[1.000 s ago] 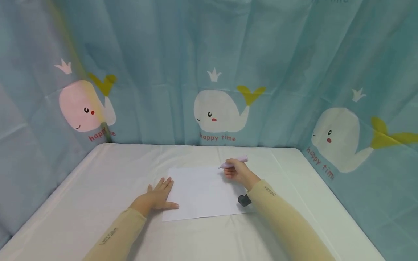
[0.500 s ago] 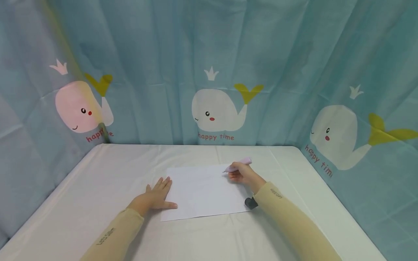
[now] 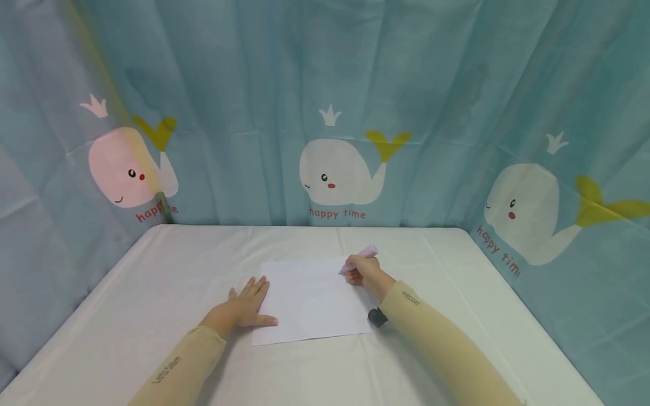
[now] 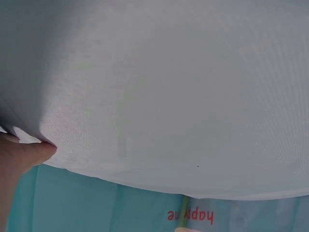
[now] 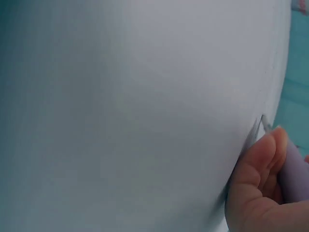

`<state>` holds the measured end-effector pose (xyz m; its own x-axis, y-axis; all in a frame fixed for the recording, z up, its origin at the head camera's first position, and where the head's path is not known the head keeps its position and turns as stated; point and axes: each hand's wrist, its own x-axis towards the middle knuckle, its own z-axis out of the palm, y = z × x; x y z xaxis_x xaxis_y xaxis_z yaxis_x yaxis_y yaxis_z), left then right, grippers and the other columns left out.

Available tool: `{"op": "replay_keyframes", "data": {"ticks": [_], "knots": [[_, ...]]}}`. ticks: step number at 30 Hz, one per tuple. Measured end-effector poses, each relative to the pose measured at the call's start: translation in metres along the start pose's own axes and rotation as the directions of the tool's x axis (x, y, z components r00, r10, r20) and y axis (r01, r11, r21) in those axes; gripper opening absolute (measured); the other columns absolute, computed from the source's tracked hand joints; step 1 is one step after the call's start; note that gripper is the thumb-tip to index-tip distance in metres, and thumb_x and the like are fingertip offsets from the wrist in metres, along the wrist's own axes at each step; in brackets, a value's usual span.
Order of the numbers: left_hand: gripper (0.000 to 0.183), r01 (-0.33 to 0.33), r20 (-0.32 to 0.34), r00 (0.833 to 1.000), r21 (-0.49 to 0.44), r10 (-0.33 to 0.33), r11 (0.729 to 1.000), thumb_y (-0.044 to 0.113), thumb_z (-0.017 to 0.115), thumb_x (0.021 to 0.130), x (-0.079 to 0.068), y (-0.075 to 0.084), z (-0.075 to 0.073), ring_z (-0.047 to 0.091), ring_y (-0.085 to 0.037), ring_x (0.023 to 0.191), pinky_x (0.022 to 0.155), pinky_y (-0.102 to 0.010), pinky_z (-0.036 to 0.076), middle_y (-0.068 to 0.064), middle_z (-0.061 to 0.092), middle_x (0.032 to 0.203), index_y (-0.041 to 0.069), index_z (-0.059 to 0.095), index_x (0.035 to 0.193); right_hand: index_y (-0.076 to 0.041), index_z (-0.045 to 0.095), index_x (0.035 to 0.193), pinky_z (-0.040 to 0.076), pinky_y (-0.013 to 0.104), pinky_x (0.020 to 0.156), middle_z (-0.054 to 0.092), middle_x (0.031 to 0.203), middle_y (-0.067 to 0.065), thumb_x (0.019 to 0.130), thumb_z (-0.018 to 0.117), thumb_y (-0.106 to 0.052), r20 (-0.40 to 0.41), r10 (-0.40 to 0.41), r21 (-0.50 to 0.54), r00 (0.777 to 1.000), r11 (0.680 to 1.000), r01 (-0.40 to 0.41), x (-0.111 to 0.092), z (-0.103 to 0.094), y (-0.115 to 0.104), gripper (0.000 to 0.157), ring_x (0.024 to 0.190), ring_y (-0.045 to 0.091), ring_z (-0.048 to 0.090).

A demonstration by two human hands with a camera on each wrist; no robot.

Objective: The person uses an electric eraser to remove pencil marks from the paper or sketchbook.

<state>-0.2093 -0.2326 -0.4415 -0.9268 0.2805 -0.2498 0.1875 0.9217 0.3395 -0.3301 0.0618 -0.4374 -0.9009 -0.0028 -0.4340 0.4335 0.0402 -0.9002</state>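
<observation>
A sheet of white paper (image 3: 310,304) lies on the white-covered table. My left hand (image 3: 238,307) rests flat over its left edge, fingers spread and thumb reaching onto the sheet. In the left wrist view, fingertips (image 4: 38,152) show at the far left against the white surface. Near the paper's upper right corner, my right hand (image 3: 363,270) grips a lilac pen (image 3: 368,251), its thin tip angled down and left at the sheet. The right wrist view shows the thumb and fingers pinching the pen (image 5: 292,171) close behind its tip, which is right at the white surface.
The white tablecloth (image 3: 167,293) spreads around the paper. A small black rounded object (image 3: 377,317) sits under the right wrist, overlapping the paper's lower right corner. Behind and beside the table hangs a blue curtain (image 3: 244,169) printed with whales.
The right hand with the pen first shifts right and toward me, then back left, so the tip now stands lower on the paper. The left hand stays in place.
</observation>
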Motion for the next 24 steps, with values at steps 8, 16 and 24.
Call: {"op": "replay_keyframes", "data": {"ticks": [8,16,24], "knots": [[0.108,0.002,0.001,1.0,0.005,-0.002,1.0,0.061,0.067,0.081,0.0,0.0,-0.002,0.005,-0.047,0.144,0.101,-0.077,0.005,-0.028,0.012,0.157,-0.009,0.021,0.149,0.004,0.059,0.098,0.048,0.023,0.046,0.058,0.059,0.008,0.085,0.062,-0.006,0.035,0.01,-0.012,0.999,1.0,-0.009,0.001,-0.002,-0.002,0.017,0.044,0.012,0.054],[0.108,0.006,0.005,1.0,-0.002,-0.006,1.0,0.061,0.067,0.081,-0.001,0.0,-0.003,0.005,-0.047,0.144,0.101,-0.077,0.004,-0.028,0.011,0.157,-0.01,0.021,0.149,0.004,0.059,0.093,0.051,0.026,0.05,0.059,0.06,0.009,0.085,0.06,-0.007,0.108,-0.004,0.039,0.994,0.999,-0.001,0.0,0.001,-0.005,0.014,0.048,0.014,0.057],[0.11,0.006,-0.001,1.0,-0.026,-0.006,1.0,0.061,0.068,0.08,-0.002,0.003,-0.002,0.003,-0.048,0.144,0.102,-0.076,0.002,-0.028,0.011,0.157,-0.01,0.02,0.149,0.003,0.059,0.091,0.051,0.026,0.05,0.06,0.06,0.009,0.081,0.063,-0.004,0.061,0.005,0.045,0.998,0.999,-0.007,-0.002,0.008,-0.004,0.013,0.047,0.014,0.056]]}}
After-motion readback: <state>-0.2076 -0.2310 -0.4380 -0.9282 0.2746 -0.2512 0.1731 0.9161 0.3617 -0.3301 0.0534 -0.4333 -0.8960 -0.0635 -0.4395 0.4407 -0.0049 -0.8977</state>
